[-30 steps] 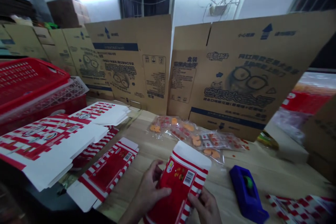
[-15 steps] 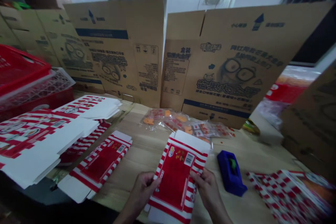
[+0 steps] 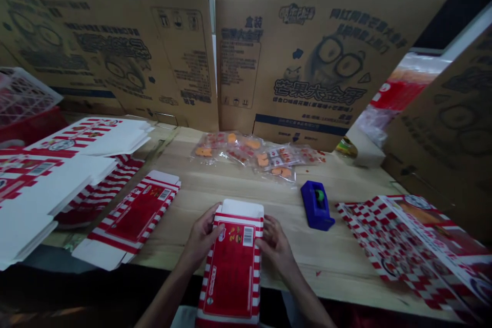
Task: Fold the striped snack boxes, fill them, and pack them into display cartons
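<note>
Head view: left hand (image 3: 202, 236) and right hand (image 3: 275, 243) clasp a red box (image 3: 230, 279) by its edges, its end flap (image 3: 243, 208) apparently untucked, while stacked boxes (image 3: 69, 184) lie flat.

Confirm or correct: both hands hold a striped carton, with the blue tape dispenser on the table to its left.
Wrong side: in the head view, the left hand and right hand hold a striped carton, with the blue tape dispenser on the table to its right.
</note>
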Demonstrator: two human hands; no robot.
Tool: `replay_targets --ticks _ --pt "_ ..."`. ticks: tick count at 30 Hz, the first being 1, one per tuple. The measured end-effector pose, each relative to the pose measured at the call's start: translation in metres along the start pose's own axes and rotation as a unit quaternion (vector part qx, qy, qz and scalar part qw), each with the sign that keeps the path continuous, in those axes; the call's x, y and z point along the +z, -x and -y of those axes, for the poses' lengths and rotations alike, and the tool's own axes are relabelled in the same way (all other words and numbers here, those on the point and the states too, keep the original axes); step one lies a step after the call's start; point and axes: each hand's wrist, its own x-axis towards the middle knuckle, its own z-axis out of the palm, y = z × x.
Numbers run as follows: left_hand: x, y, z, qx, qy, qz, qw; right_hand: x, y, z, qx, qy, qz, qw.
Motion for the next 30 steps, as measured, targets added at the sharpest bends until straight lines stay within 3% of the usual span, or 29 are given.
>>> replay_targets --ticks 3,8,13,17,20,23,26,30 --pt "-0.007 0.000 0.009 -0.021 0.008 0.005 1.000 -0.008 -0.009 0.002 -0.026 0.083 -0.057 0.995" --pt "-0.014 -0.003 0.014 -0.061 -0.020 -0.028 0.998 -0.009 -0.022 0.000 -0.088 0.182 -0.033 0.979" --pt "-0.014 -0.013 0.023 -0.002 -0.025 -0.081 0.996 -0.008 -0.033 -0.010 -0.097 0.195 -0.019 0.976" --pt "-0.019 -0.025 0.028 0.000 -0.008 -0.098 0.995 -0.010 -0.042 -0.008 -0.049 0.140 -0.030 0.988" --pt "-0.024 -0.033 0.023 -0.006 -0.044 -0.041 0.998 -0.014 -0.047 -0.002 -0.014 0.139 0.023 0.990" --pt "-0.030 -0.035 0.013 -0.016 -0.113 0.036 0.993 -0.017 -0.046 0.002 -0.024 0.187 0.070 0.980" --pt "-0.032 -0.031 0.005 -0.010 -0.174 0.050 0.983 -0.016 -0.039 0.004 -0.054 0.214 0.072 0.973" --pt "-0.029 -0.023 -0.001 0.043 -0.297 0.078 0.951 -0.009 -0.032 0.005 -0.035 0.231 0.053 0.971"
